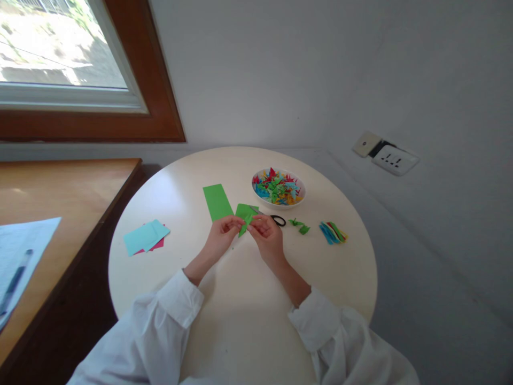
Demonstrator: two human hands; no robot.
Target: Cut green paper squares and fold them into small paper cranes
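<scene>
Between my fingertips is a small piece of folded green paper (244, 226), pinched from both sides above the round table. My left hand (223, 230) grips its left side, fingers closed. On its right side my right hand (267, 235) is closed on it too. Just beyond lie a long green paper strip (217, 202) and a green paper piece (241, 209). The scissors (278, 220) rest behind my right hand, which hides part of them. Several small green folded paper pieces (300, 226) lie to the right of that hand.
A white bowl (256, 199) of colourful folded paper pieces stands at the back of the round table (240, 321). Light-blue and red paper sheets (147, 235) lie left, coloured paper strips (333, 233) right. A wooden desk (68, 187) adjoins at left, bearing a pen (16, 280).
</scene>
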